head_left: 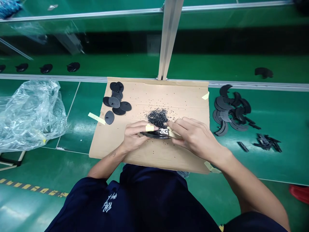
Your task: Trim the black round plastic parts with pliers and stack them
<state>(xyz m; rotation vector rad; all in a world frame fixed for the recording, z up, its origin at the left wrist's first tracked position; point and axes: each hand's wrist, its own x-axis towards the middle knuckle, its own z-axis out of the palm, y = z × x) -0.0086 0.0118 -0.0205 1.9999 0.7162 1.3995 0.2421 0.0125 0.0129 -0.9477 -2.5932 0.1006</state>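
My left hand [135, 135], with yellow tape round a finger, grips the left side of a dark rounded part [155, 135] above the cardboard sheet [142, 154]. At the part's right side, my right hand [190, 135] is closed on a pale object [174, 133] whose shape is mostly hidden by the fingers. Between the hands a small silvery piece [164, 131] with round holes shows on the dark part. Just beyond them lies a heap of tiny black pieces [157, 117], some scattered over the cardboard.
Black oval discs [114, 102] lie on the cardboard's left. Curved black parts [224, 116] and thin black pieces [266, 141] sit to the right. Clear plastic [33, 116] covers the left side. A metal post [169, 38] rises behind the cardboard.
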